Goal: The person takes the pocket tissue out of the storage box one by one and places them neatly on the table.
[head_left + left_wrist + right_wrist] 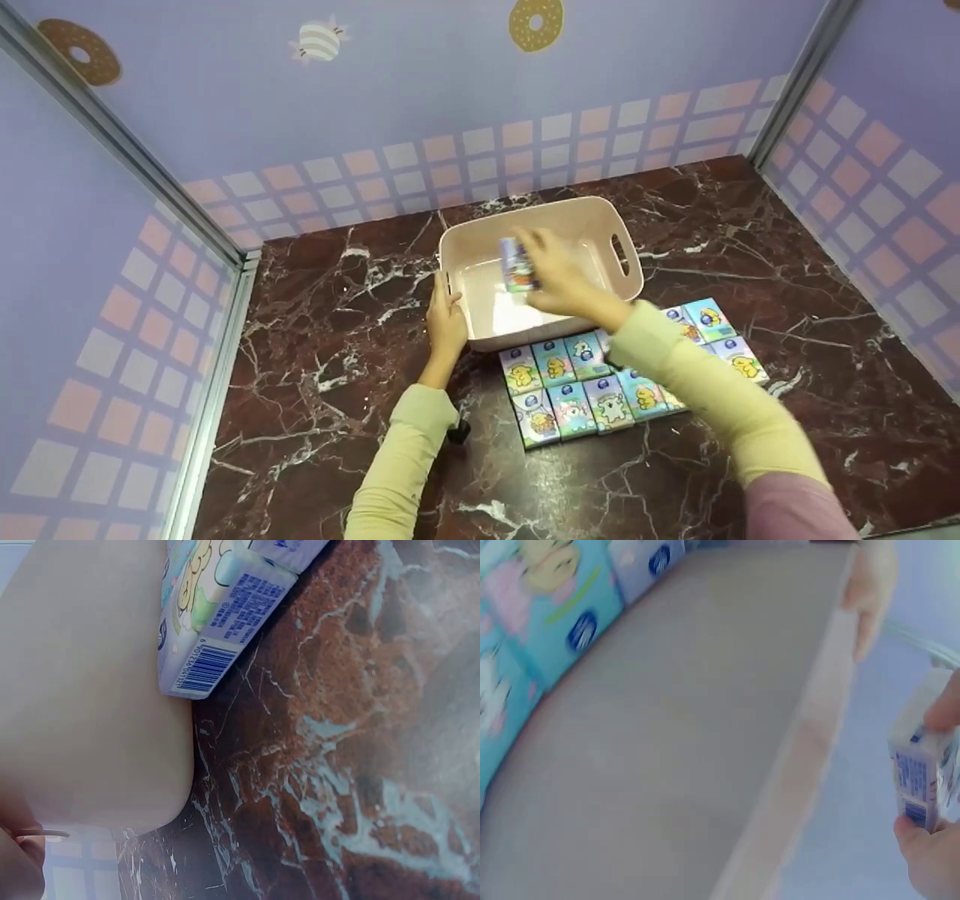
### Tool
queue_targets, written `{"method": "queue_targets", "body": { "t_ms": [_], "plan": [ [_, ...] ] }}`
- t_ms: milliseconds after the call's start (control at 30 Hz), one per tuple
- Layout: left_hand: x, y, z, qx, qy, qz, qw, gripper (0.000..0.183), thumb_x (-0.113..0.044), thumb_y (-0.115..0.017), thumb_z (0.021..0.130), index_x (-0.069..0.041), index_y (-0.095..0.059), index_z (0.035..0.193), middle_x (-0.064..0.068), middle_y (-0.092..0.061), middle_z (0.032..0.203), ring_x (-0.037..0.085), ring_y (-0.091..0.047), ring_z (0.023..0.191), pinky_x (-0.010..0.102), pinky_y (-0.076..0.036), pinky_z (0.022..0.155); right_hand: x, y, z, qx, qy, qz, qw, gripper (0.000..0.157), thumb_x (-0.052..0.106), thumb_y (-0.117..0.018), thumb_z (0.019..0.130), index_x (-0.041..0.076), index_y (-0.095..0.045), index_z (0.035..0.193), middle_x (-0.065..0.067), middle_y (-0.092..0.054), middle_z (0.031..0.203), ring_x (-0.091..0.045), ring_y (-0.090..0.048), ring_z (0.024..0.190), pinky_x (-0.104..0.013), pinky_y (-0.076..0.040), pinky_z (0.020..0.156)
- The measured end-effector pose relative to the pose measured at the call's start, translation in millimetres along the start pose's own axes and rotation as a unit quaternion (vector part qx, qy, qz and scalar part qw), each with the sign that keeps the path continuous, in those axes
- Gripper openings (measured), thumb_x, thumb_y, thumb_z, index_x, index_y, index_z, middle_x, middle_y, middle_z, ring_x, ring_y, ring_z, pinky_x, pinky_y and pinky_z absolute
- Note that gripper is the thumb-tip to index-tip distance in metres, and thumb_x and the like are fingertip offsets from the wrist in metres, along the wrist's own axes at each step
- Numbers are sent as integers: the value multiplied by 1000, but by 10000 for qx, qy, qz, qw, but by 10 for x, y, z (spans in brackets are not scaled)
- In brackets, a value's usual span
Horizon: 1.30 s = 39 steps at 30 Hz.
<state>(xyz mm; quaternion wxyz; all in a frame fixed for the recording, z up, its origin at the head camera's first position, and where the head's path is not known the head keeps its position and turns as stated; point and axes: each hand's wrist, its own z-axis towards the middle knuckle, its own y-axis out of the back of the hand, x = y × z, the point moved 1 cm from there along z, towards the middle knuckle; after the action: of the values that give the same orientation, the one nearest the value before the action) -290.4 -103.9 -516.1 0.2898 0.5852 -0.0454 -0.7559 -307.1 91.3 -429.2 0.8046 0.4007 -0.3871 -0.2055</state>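
Note:
My right hand point(559, 277) grips a small tissue pack point(517, 266) over the inside of a beige plastic bin point(517, 328). In the right wrist view, thumb and fingers pinch that tissue pack point(919, 757) above the bin's rim. At the bin's left end, my left hand point(446, 319) holds the wall by its handle slot, thumb on the rim. Several more tissue packs point(574, 409), printed with cartoon animals, lie in two rows against the bin's near side. My right forearm covers some of them.
Everything stands on a dark red marbled surface point(337, 420). Behind it rises a lilac wall point(420, 82) with pink and white checks, and similar panels point(885, 150) flank it on both sides. The bin's right handle slot point(621, 255) faces the right panel.

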Motion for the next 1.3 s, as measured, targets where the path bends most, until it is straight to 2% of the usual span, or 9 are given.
{"method": "queue_targets", "body": {
  "t_ms": [200, 300, 400, 500, 700, 833, 933, 1100, 1300],
  "plan": [
    [-11, 9, -4, -21, 18, 36, 10000, 61, 9, -39, 77, 0, -30, 137, 18, -41, 134, 28, -60, 96, 40, -46, 83, -434, 507, -269, -707, -216, -6, 9973, 85, -5, -65, 51, 9, -35, 129, -22, -33, 124, -33, -42, 103, -44, -46, 82],
    [-22, 18, 12, -7, 30, -7, 10000, 61, 9, -39, 78, 0, -29, 137, 17, -38, 137, 28, -60, 97, 39, -46, 84, -760, 719, -394, -1113, -369, -429, 9922, 80, -1, -66, 51, 9, -37, 125, -22, -34, 120, -34, -41, 104, -47, -47, 78],
    [-27, 24, 18, 20, 8, -76, 10000, 61, 10, -39, 78, 0, -29, 137, 18, -36, 138, 29, -60, 98, 39, -46, 84, -1123, 857, -531, -1417, -759, -772, 9840, 81, -1, -65, 51, 8, -36, 126, -23, -33, 119, -36, -40, 103, -50, -45, 75],
    [-14, 18, 15, 58, 42, -33, 10000, 61, 9, -39, 78, -1, -28, 137, 18, -36, 138, 28, -60, 98, 39, -46, 83, -1476, 896, -695, -1462, -1106, -1079, 9771, 81, -2, -62, 51, 7, -35, 127, -24, -33, 117, -38, -39, 102, -53, -43, 72],
    [8, -6, 13, 95, 99, 27, 9999, 62, 9, -40, 78, -2, -28, 138, 17, -37, 137, 28, -60, 98, 39, -46, 84, -1977, 809, -1021, -599, -1774, -1504, 9707, 77, 0, -58, 53, 7, -35, 126, -26, -31, 121, -45, -36, 104, -58, -39, 69],
    [7, -12, 20, 86, 33, -45, 9999, 62, 9, -40, 77, -1, -29, 137, 17, -37, 137, 28, -60, 97, 39, -45, 84, -2144, 748, -1159, 98, -2450, -1449, 9586, 80, 1, -59, 55, 7, -31, 130, -26, -25, 126, -50, -33, 106, -60, -38, 67],
    [11, -9, 18, 69, 38, -35, 10000, 61, 9, -40, 78, 0, -29, 137, 18, -38, 136, 28, -60, 97, 39, -45, 84, -2197, 688, -1206, 491, -2747, -1343, 9508, 78, 1, -60, 60, 6, -28, 131, -28, -21, 128, -52, -31, 107, -61, -38, 67],
    [12, -5, 17, 126, 107, 30, 9999, 62, 9, -38, 78, -2, -28, 138, 17, -37, 137, 28, -59, 98, 40, -47, 79, -2212, 563, -1223, 993, -2865, -1181, 9456, 64, 4, -56, 72, 5, -31, 131, -28, -18, 134, -55, -28, 112, -63, -38, 73],
    [3, 2, 31, 118, 121, 7, 9999, 62, 9, -39, 78, -2, -28, 138, 18, -37, 137, 28, -59, 98, 39, -47, 81, -2249, 461, -1222, 1322, -2700, -923, 9493, 49, 0, -46, 78, -4, -39, 126, -30, -26, 135, -51, -25, 120, -59, -25, 96]
  ]
}}
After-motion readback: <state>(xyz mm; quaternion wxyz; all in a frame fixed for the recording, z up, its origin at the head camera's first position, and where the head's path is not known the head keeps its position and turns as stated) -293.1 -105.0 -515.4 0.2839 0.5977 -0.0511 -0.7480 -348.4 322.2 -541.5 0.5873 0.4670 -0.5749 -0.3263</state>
